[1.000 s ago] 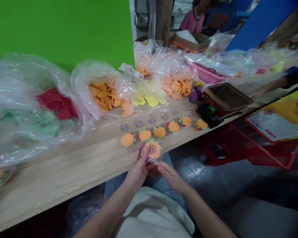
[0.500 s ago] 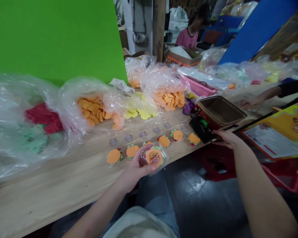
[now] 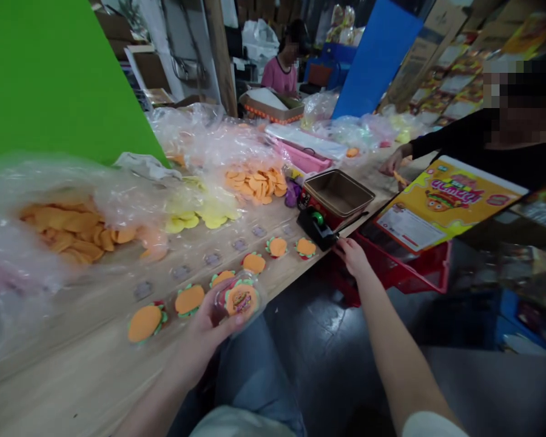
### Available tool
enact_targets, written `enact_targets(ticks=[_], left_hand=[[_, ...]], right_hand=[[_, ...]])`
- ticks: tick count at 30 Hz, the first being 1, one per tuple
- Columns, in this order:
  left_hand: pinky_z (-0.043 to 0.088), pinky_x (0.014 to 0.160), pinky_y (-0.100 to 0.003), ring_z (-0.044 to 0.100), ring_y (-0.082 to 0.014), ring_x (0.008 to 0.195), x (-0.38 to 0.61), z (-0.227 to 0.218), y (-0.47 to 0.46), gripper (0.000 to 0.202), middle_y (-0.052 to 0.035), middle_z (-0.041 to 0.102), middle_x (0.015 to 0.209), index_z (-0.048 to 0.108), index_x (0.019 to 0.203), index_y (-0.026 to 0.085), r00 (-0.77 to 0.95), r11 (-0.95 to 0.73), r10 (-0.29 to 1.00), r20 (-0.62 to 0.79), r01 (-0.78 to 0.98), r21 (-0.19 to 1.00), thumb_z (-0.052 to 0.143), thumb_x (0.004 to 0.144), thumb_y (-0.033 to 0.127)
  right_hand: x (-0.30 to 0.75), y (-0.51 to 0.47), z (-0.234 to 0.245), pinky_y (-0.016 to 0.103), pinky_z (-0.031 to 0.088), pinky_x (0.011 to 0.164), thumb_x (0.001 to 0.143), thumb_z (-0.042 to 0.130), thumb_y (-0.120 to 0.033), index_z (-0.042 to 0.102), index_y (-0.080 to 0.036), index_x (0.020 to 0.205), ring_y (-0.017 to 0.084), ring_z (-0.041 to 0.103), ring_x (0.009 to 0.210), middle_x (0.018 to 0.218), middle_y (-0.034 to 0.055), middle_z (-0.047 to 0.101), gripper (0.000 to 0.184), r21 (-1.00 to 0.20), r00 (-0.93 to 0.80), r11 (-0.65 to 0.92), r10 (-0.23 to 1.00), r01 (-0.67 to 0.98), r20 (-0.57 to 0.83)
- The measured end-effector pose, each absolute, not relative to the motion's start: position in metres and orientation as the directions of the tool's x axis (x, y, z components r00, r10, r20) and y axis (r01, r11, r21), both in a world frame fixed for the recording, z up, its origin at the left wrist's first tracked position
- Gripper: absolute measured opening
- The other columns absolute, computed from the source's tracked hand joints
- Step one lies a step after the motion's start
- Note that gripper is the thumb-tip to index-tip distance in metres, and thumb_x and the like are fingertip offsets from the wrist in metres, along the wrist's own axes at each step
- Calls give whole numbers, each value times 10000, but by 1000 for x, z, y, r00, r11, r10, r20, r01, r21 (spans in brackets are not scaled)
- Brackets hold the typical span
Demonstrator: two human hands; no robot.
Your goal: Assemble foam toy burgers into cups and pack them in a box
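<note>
My left hand (image 3: 204, 332) grips a small clear plastic pack with a foam burger (image 3: 241, 299) inside, held just off the front edge of the wooden table (image 3: 73, 376). My right hand (image 3: 353, 256) reaches out to the right and touches the base of a black tape dispenser (image 3: 317, 226) at the table's edge; its fingers are curled, and what they hold I cannot make out. A row of orange foam burgers (image 3: 188, 300) lies on the table in front of my left hand, with small clear squares (image 3: 213, 259) behind them.
Clear bags hold orange foam discs (image 3: 73, 227), yellow discs (image 3: 200, 217) and more orange discs (image 3: 256, 182). A brown tray (image 3: 339, 193) sits on a red crate (image 3: 400, 273). A person in black on the right reaches over a yellow printed box (image 3: 441, 203). Another person sits at the back.
My right hand left the pack and reached right to the tape dispenser. My left hand keeps the pack alone. The view has swung to the right.
</note>
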State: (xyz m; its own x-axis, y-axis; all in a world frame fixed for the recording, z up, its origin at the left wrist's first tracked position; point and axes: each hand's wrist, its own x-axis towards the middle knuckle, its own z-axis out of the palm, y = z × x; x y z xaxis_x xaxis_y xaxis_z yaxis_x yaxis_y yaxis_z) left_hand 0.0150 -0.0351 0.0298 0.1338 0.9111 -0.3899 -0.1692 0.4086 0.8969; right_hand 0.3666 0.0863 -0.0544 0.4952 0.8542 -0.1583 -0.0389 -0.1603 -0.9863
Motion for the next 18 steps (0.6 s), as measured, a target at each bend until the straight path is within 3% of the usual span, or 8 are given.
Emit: enact_targets(ticks=[6,9,12,14,18], left_hand=[[526,675,-226,601,-133,882,12,30,-34,518,-15,536,1190,473,1162,297,72,445,881,-467,-457,770,678,690,235],[538,673,-231,621,-114,798,-1,28,-35,405,-17,588,1088,512,1082,257,61,421,883,-466,-542,727,662,709,216],[539,638,-223,627,-121,787,-11,29,-37,375,-20,607,1030,511,1053,241,54,379,900,-432,-586,716,662,710,220],[533,630,-217,622,-129,817,-17,31,-40,370,-27,597,1048,509,1052,233,47,340,919,-391,-595,728,659,714,224],[519,650,-228,606,-131,832,-30,38,-52,382,-31,580,1078,511,1072,229,38,288,943,-330,-584,758,654,718,222]], right_hand=[[328,64,-75,272,444,592,680,553,-454,455,-177,689,137,508,647,659,-3,529,294,-994,694,-95,719,48,-36],[279,28,-63,258,436,549,711,536,-452,487,-178,738,124,501,589,644,-16,525,280,-995,652,-89,758,53,-33],[214,-15,-31,255,451,546,746,561,-391,580,-180,831,117,519,565,647,-17,556,228,-996,284,-46,959,76,-22],[174,-36,-6,258,462,573,769,557,-334,600,-197,968,118,540,590,687,-12,584,245,-994,19,17,1000,104,19],[126,-50,18,258,461,604,797,534,-259,376,-251,1294,122,547,616,681,-30,583,521,-987,-220,112,972,115,85]])
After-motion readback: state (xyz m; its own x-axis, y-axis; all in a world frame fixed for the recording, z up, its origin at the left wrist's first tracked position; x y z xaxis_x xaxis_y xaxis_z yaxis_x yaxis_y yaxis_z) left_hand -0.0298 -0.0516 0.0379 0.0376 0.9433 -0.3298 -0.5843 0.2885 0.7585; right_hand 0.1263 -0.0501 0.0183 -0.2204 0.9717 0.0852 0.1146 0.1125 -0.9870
